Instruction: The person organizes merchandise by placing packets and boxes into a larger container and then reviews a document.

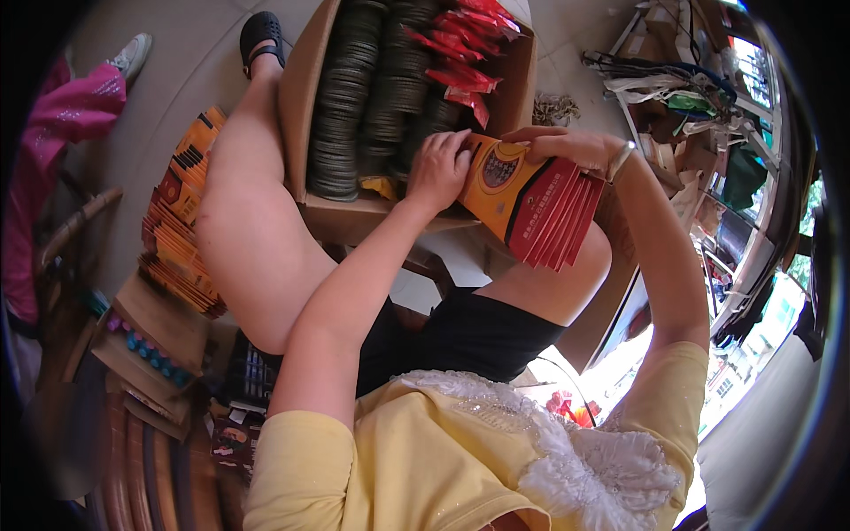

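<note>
Because the fan of paper packets (542, 212) is held mainly near its upper end, its red lower edges seem free to spread apart. The right hand (571, 149) has these packets between its fingers and thumb, above the right knee (591, 257) and just beside the box rim. The left hand (438, 173) is narrow, its bent fingers at their left edge; whether it grips or only steadies, I cannot tell. In the cardboard box (307, 97), dark discs (343, 106) stand in tight rows, probably to save space, with red packets (469, 44) at the far right. Orange packets (177, 239) lie beside the left leg, apparently for easy reach.
</note>
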{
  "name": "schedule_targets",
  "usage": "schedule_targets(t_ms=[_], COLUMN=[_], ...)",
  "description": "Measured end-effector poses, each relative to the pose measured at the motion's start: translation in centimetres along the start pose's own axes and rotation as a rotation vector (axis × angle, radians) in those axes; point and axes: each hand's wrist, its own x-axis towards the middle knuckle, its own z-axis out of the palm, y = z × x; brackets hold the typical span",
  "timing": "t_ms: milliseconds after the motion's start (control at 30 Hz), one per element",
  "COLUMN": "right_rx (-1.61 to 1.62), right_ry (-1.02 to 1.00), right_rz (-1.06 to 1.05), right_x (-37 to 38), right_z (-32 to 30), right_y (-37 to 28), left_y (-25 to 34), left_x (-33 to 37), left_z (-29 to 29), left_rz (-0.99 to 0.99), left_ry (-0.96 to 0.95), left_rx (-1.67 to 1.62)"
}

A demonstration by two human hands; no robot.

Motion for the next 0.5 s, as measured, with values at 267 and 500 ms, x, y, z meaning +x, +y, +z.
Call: schedule_targets(t_ms=[267, 500], right_rx=[0.227, -0.304], right_ry=[0.74, 1.291], right_rz=[-0.695, -0.723], right_x=[-6.0, -2.3], right_z=[7.3, 13.9], right_y=[6.6, 4.8], left_y=[0.8, -0.4], left_x=[-3.7, -3.8], left_z=[6.4, 6.8], left_rz=[-0.331, -0.353], left_ry=[0.075, 0.115], left_rx=[-0.582, -0.676])
